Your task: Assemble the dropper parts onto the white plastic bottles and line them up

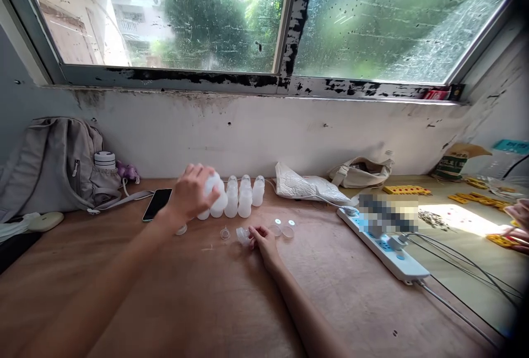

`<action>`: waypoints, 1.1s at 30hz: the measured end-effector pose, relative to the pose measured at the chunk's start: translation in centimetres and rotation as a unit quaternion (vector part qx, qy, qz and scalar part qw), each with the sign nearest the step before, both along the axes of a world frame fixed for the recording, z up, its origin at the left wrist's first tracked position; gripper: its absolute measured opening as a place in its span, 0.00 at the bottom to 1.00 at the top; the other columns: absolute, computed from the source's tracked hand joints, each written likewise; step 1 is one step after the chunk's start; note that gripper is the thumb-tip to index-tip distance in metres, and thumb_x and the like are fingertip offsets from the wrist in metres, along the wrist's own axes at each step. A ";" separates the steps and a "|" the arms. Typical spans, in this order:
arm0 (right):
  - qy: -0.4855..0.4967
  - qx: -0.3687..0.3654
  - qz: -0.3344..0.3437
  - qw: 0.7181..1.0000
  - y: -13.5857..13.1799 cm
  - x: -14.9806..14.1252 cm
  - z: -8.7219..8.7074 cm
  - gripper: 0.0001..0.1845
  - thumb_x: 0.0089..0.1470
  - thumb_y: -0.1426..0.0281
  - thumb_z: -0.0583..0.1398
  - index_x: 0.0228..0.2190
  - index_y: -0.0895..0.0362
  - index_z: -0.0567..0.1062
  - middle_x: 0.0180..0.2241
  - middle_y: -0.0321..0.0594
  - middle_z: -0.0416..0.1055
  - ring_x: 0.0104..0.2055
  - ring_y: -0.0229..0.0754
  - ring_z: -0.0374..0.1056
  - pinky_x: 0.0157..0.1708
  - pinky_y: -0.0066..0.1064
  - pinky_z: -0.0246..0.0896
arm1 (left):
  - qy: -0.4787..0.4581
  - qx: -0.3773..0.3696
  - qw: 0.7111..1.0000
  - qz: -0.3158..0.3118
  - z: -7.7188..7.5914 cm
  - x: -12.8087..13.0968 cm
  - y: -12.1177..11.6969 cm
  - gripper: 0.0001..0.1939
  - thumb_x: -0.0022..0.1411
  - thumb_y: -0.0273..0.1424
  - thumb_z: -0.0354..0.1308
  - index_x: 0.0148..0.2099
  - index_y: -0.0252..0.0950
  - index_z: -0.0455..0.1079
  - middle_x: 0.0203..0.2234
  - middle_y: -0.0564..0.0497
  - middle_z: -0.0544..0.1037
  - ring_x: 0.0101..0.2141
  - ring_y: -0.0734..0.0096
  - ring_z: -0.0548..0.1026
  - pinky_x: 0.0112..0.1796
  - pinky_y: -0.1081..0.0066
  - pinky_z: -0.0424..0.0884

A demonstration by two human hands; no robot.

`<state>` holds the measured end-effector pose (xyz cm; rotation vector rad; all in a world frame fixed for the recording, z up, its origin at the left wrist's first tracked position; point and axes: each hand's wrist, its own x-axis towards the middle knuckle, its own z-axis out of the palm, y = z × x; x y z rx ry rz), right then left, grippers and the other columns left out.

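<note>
My left hand point(190, 193) is closed around a translucent white plastic bottle point(214, 186), its fingers slightly blurred, at the left end of a group of similar bottles point(244, 198). These stand upright in rows near the wall. Lower on the table, my right hand point(263, 241) pinches a small clear plastic cap point(242, 236) between thumb and fingers. A clear ring-like part point(225, 233) lies just left of that cap. To the right of my right hand are clear round pieces point(288, 232) with small white-and-teal parts point(291, 223) behind them. Another clear piece point(182, 230) shows partly below my left wrist.
A phone point(157, 204) and grey backpack point(61, 165) sit at left. A silvery padded pouch point(308, 184) and beige bag point(361, 172) lie along the wall. A power strip point(384, 245) with cables crosses the right side; beyond are yellow parts point(407, 190) and another person's hand point(518, 217).
</note>
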<state>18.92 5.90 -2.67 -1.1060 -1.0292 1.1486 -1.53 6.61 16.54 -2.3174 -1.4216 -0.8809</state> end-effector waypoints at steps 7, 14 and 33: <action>0.014 0.004 -0.014 1.000 -0.1 -0.1 0.0 0.17 0.38 0.58 0.62 0.23 0.60 0.68 0.20 0.32 0.65 0.13 0.30 0.58 0.12 0.24 0.52 | -0.065 -0.090 0.990 -0.086 -11.6 -0.5 -4.7 0.17 0.51 0.32 0.48 0.44 0.35 0.65 0.34 0.45 0.69 0.36 0.59 0.65 0.39 0.64 0.60; 0.027 0.000 -0.008 1.000 -0.3 -0.3 0.1 0.17 0.37 0.59 0.62 0.24 0.60 0.69 0.21 0.33 0.64 0.14 0.29 0.58 0.12 0.22 0.54 | -0.192 -0.121 0.970 -0.090 -14.3 -0.1 -5.3 0.19 0.53 0.34 0.50 0.48 0.37 0.60 0.38 0.45 0.68 0.40 0.59 0.66 0.42 0.64 0.61; 0.191 -0.034 0.062 0.979 -1.8 -1.5 2.0 0.13 0.36 0.68 0.65 0.28 0.59 0.74 0.26 0.37 0.69 0.24 0.34 0.64 0.25 0.28 0.62 | -0.419 -0.275 0.862 -0.076 -18.2 0.1 -4.4 0.29 0.44 0.41 0.60 0.46 0.37 0.56 0.34 0.50 0.70 0.32 0.68 0.71 0.32 0.69 0.69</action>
